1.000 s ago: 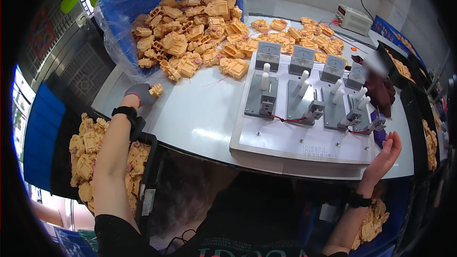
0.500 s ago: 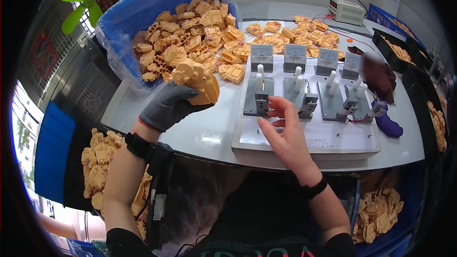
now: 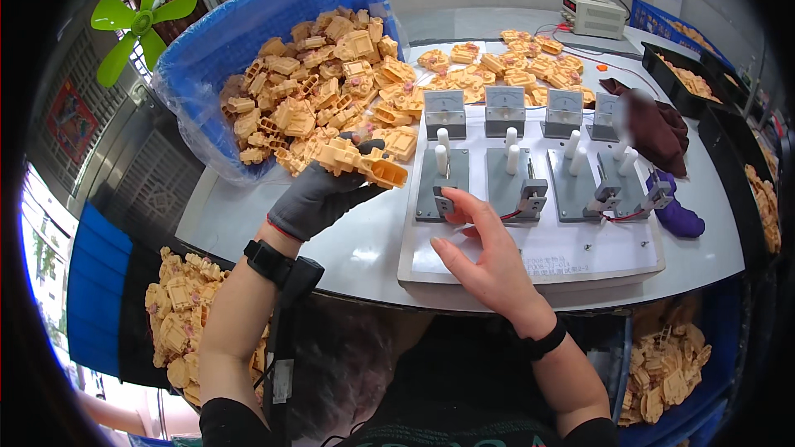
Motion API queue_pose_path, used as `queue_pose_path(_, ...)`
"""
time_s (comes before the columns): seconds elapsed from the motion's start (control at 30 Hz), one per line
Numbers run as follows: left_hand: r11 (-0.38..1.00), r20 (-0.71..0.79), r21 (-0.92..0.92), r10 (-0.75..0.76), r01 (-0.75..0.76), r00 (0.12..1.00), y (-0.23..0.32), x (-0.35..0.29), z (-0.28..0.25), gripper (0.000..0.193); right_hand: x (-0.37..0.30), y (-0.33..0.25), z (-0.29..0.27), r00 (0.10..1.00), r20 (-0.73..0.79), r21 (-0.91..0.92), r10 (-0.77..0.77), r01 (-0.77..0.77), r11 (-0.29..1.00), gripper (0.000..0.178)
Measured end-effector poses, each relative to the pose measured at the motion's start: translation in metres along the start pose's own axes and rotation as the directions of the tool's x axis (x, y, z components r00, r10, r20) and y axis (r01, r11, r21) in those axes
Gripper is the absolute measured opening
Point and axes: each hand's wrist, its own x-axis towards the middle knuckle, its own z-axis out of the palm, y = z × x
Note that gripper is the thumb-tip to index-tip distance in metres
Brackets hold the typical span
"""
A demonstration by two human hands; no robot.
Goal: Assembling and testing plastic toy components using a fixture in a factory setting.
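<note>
My left hand, in a dark grey glove, is closed around a tan plastic gearbox-like part, held between the blue bin and the test fixture. The part's open hollow end points right. My bare right hand has its fingers apart, and its index fingertip reaches the small grey block at the front of the leftmost station. Whether it presses the block I cannot tell. The white fixture board carries several grey stations, each with white pegs and an analog meter behind.
A plastic-lined blue bin of tan parts leans at back left. More loose parts lie behind the meters. A power supply stands at the back. Dark brown cloth and a purple item lie right, beside black trays.
My left hand has moved slightly right and turned the tan part so its hollow end shows. My right index finger has shifted to the leftmost station's grey block. The head view has shifted slightly.
</note>
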Motion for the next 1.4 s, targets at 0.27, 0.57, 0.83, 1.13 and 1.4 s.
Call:
queue_pose_path(0.27,0.997,0.08,-0.071,-0.008,0.014,0.997,-0.006,0.011,-0.007,0.063,-0.002,0.001,-0.01,0.998,0.062,0.11,0.014,-0.02,0.994,0.041)
queue_pose_path(0.57,0.747,0.058,0.612,0.285,-0.26,0.957,-0.001,0.076,-0.021,0.05,-0.003,-0.006,-0.009,0.994,0.085,0.114,0.073,-0.082,0.99,0.041)
queue_pose_path(0.83,0.743,0.135,0.629,0.185,-0.228,0.974,0.007,0.089,-0.002,0.046,-0.004,-0.003,-0.01,0.994,0.086,0.099,0.069,-0.078,0.992,0.042)
queue_pose_path(1.13,0.617,0.075,0.768,0.181,-0.173,0.981,0.03,0.094,0.023,0.049,-0.004,-0.001,-0.009,0.999,0.054,0.089,0.007,-0.012,0.996,0.042)
queue_pose_path(1.4,0.791,-0.009,0.609,-0.07,0.061,0.998,0.029,0.109,0.017,0.057,-0.003,-0.007,-0.007,0.996,0.058,0.091,0.068,-0.073,0.993,0.04)
